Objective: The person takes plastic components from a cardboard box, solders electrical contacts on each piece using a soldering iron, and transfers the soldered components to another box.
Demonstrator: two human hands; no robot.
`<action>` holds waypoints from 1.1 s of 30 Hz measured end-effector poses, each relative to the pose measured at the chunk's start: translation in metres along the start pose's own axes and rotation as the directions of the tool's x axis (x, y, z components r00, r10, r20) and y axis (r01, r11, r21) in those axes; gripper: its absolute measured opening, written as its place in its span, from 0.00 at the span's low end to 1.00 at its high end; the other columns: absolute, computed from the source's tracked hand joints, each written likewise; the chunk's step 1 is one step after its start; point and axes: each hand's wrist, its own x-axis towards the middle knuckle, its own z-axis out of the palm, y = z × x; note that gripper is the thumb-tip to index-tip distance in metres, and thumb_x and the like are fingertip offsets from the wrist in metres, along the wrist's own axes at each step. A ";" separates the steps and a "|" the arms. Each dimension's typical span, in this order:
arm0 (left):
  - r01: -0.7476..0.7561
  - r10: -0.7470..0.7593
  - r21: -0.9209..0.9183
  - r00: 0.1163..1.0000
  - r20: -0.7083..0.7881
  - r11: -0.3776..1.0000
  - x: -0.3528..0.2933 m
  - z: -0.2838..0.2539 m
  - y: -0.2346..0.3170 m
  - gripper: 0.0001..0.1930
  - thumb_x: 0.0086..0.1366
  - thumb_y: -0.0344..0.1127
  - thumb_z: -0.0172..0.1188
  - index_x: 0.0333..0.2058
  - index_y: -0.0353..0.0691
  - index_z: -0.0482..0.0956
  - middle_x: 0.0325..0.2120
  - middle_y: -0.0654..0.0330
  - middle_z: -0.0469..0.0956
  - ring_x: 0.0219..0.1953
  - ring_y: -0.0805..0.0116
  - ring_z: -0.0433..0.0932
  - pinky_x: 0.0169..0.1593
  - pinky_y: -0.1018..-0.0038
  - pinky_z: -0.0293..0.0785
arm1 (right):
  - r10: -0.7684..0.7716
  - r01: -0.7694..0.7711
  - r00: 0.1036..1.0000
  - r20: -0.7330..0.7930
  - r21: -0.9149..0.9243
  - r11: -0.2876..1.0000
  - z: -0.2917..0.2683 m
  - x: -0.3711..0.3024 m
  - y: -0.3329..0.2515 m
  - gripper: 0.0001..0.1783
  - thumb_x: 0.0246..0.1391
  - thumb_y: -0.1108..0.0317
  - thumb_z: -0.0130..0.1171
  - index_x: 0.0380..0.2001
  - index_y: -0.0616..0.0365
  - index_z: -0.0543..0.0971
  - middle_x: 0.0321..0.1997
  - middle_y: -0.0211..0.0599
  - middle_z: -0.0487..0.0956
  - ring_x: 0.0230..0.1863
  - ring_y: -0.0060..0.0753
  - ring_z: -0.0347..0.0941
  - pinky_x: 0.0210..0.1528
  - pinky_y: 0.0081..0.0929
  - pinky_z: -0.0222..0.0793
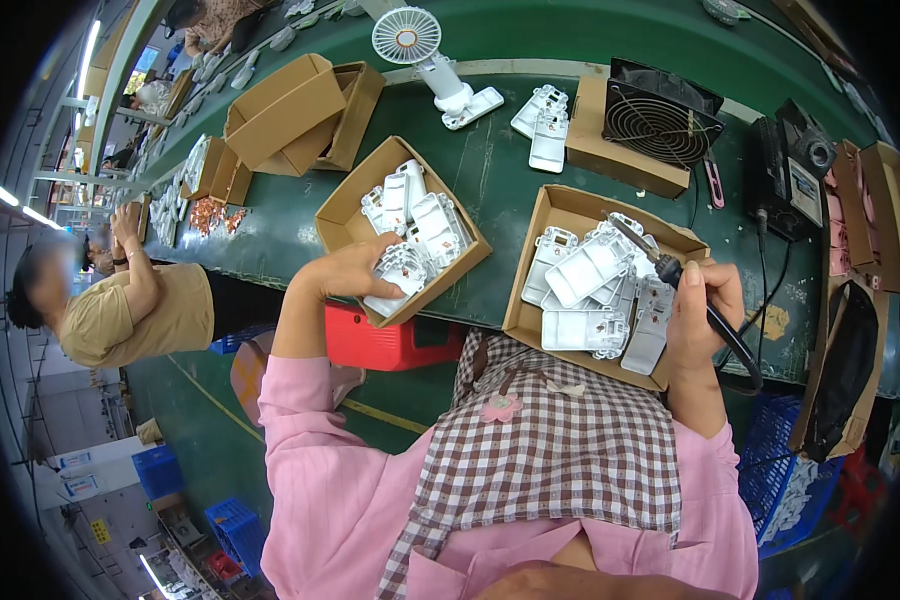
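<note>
My left hand (348, 272) reaches over the near edge of the left cardboard box (344, 203), its fingers closed on a white plastic casing (402, 262). More white casings (436, 228) lie in a pile beside it in that box. In my right hand (700, 312) is a soldering iron (732, 340), gripped by its dark handle, its metal tip pointing up and left over the right cardboard box (526, 262). Several white plastic casings (586, 330) with small metal parts are heaped there, below the tip.
A white hand fan (407, 37) stands at the back, with loose casings (548, 138) to its right. A black fan with a round grille (660, 128) and a black soldering station (785, 180) sit at the right. Empty cartons (286, 115) are stacked left; a co-worker (135, 312) sits beyond.
</note>
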 end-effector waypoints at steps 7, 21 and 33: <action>-0.004 0.008 -0.196 1.000 0.021 0.981 -0.003 0.002 0.001 0.34 0.48 0.32 0.70 0.54 0.33 0.67 0.42 0.58 0.78 0.42 0.71 0.75 0.49 0.74 0.70 | 0.012 -0.012 1.000 -0.026 0.007 1.000 0.002 0.002 -0.002 0.10 0.56 0.74 0.52 0.23 0.57 0.65 0.17 0.23 0.61 0.17 0.12 0.52 0.19 0.13 0.46; -0.246 0.191 -0.754 0.968 -0.161 0.609 -0.016 0.001 -0.015 0.43 0.48 0.33 0.70 0.61 0.37 0.56 0.45 0.60 0.71 0.48 0.71 0.69 0.53 0.75 0.64 | -0.024 0.024 0.998 -0.062 0.010 1.000 -0.001 0.002 0.002 0.09 0.55 0.74 0.53 0.23 0.58 0.66 0.18 0.25 0.63 0.17 0.13 0.53 0.19 0.14 0.47; -0.316 0.339 -0.845 0.811 -0.477 -0.431 0.032 0.057 0.123 0.33 0.60 0.36 0.57 0.62 0.39 0.55 0.54 0.43 0.67 0.56 0.42 0.68 0.47 0.43 0.75 | -0.019 0.041 0.990 -0.139 0.153 0.987 -0.002 0.001 -0.003 0.09 0.55 0.73 0.53 0.25 0.58 0.65 0.19 0.27 0.64 0.17 0.13 0.53 0.18 0.13 0.48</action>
